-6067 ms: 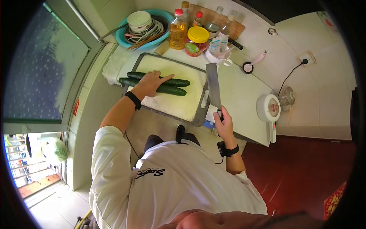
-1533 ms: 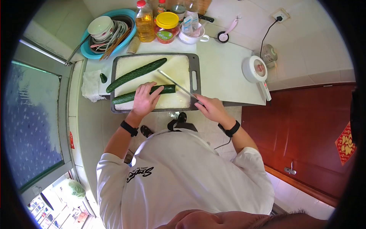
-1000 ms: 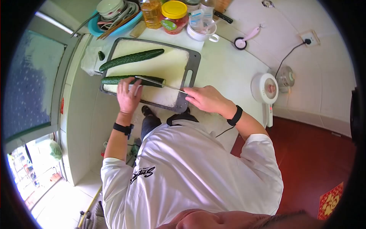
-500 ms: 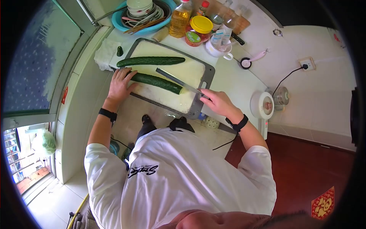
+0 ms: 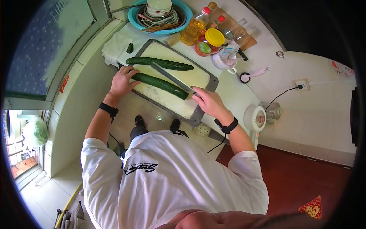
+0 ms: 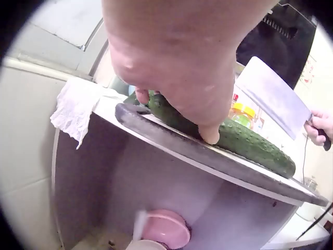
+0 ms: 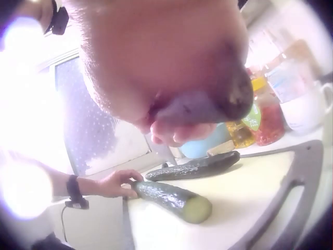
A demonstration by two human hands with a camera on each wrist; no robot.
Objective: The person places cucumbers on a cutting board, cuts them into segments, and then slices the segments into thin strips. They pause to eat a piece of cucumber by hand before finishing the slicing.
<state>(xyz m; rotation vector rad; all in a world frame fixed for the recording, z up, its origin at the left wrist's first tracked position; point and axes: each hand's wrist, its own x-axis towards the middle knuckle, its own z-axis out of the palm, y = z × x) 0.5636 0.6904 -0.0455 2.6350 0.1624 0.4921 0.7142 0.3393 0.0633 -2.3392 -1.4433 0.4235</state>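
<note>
Left hand [image 5: 122, 81] laid over the left, stalk-side end of the near cucumber [image 5: 162, 84], fingers curled down onto its skin and pinning it to the cutting board [image 5: 198, 74], as seen also from the left wrist, where a fingertip [image 6: 210, 136] presses the bumpy green surface [image 6: 244, 146]. Right hand [image 5: 207, 102] clenched round the handle of the cleaver [image 5: 169, 77], blade held flat and slanted just above the cucumber, between it and the far cucumber [image 5: 160, 63]. Near cucumber lying across the near half of the board, its right end already cut square and showing pale wet flesh [image 7: 197, 209]; far cucumber whole, apart from the near one, toward the bottles and the blue basin [image 5: 131, 15]. Small cut-off tip [image 5: 130, 48] resting on the white cloth [image 5: 113, 47] at the far left. Judged from the look: firm and stiff, light for its length, round enough to roll, skin knobbly so fair purchase when dry, but likely slick near the wet cut face. Best held from above well back from the cut end, fingertips tucked, pressing straight down to stop rolling. Crisp flesh likely to snap if bent or struck hard.
</note>
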